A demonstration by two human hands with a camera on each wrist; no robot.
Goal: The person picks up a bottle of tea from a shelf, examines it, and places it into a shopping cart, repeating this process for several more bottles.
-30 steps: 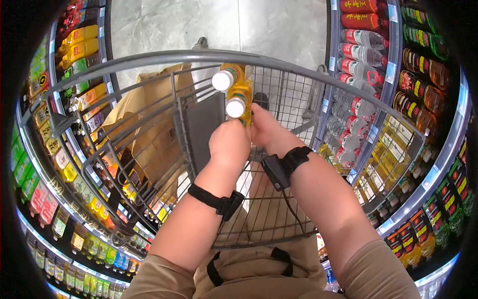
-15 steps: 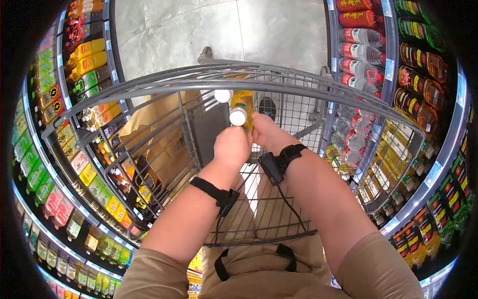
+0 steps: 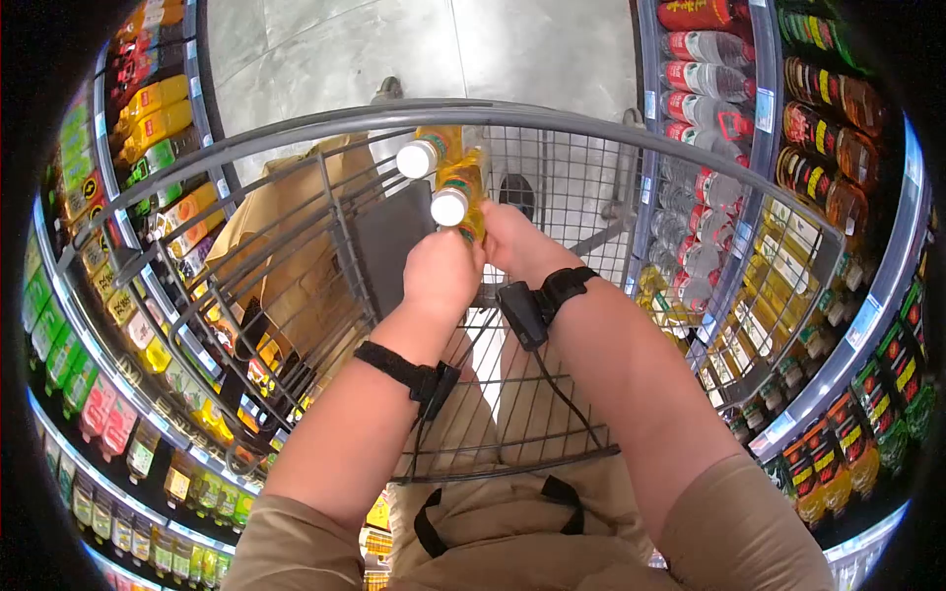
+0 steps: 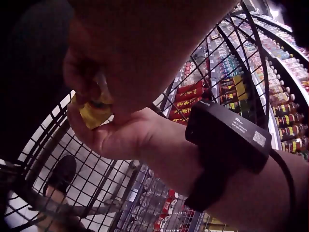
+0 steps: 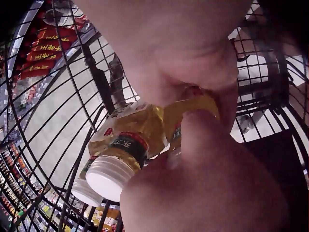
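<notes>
Two yellow drink bottles with white caps are held together over a grey wire shopping cart point(image 3: 325, 123). The nearer bottle point(image 3: 459, 192) points its cap at me, and the second bottle point(image 3: 430, 148) lies just behind it to the left. My left hand point(image 3: 445, 258) grips them from the left and my right hand point(image 3: 496, 231) from the right, knuckles close together. In the right wrist view the yellow bottle point(image 5: 130, 140) sits between both palms. In the left wrist view only a scrap of yellow label point(image 4: 94, 110) shows between the hands.
A tan paper bag point(image 3: 281, 251) lies in the cart's left part, beside a dark grey panel point(image 3: 386, 241). Shelves of bottled drinks line the left side point(image 3: 118, 276) and the right side point(image 3: 818, 197). Pale tiled floor point(image 3: 414, 49) stretches ahead of the cart.
Both hands keep their hold on the bottles at the same spot over the cart. Only the view has shifted slightly.
</notes>
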